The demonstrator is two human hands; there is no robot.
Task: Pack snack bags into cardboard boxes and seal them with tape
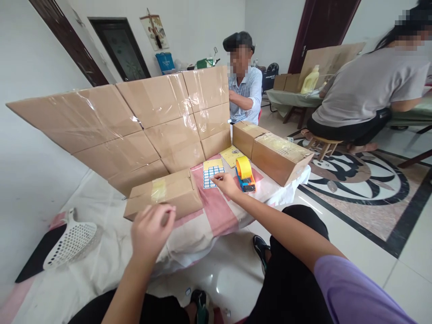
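My left hand (151,230) is raised in front of a closed cardboard box (165,191), thumb and fingers pinched together; anything between them is too small to make out. My right hand (227,185) reaches over a sheet of blue-bordered labels (209,170) on the cloth, its fingertips pinched at the sheet's right part. Whether a label is between those fingertips I cannot tell. Just right of this hand stands a tape dispenser (248,183), orange and blue, with a roll of yellow tape (243,167). Behind the sheet lies a yellow card (232,155).
Taped cardboard boxes form a wall (162,121) along the table's back. Two more boxes (281,157) line its right side. A white perforated basket (70,243) lies at left on the checked cloth (219,213). One person (249,87) sits behind the wall, another (374,85) at right.
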